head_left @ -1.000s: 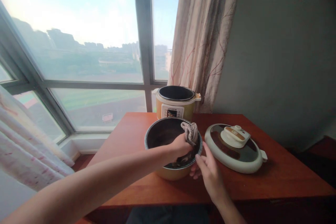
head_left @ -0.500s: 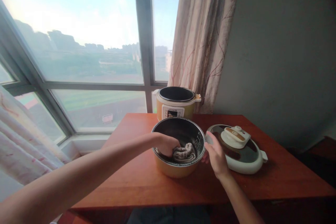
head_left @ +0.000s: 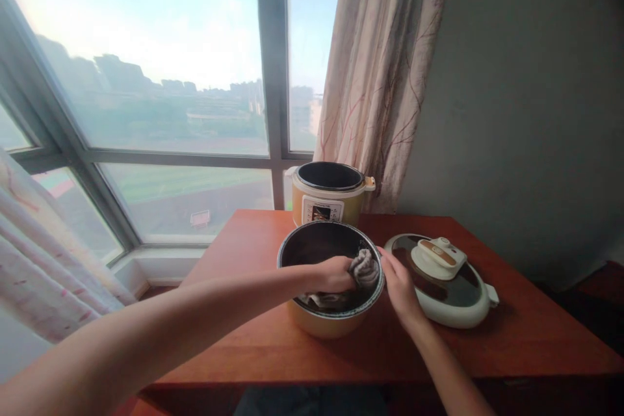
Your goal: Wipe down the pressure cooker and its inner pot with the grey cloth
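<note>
A dark-lined inner pot (head_left: 322, 325) with a tan outside stands near the middle of the wooden table. Inside it, my left hand (head_left: 336, 274) is closed on a crumpled greyish cloth (head_left: 364, 269), which lies against the pot's right inner wall. More of the cloth shows under my wrist. At the pot's right rim, my right hand (head_left: 398, 283) grips the edge, with some fingers hidden behind the outer wall.
Behind the pot is a tan and white cooker body (head_left: 302, 203) with a control panel. A white-rimmed lid (head_left: 453, 315) with a glass top lies at the right. The wooden table (head_left: 234, 357) stands beside a window and a curtain (head_left: 380, 78).
My left hand has moved the cloth right and upward along the pot's inside wall. The pot looks slightly shifted and turned, while my right hand stays at its rim.
</note>
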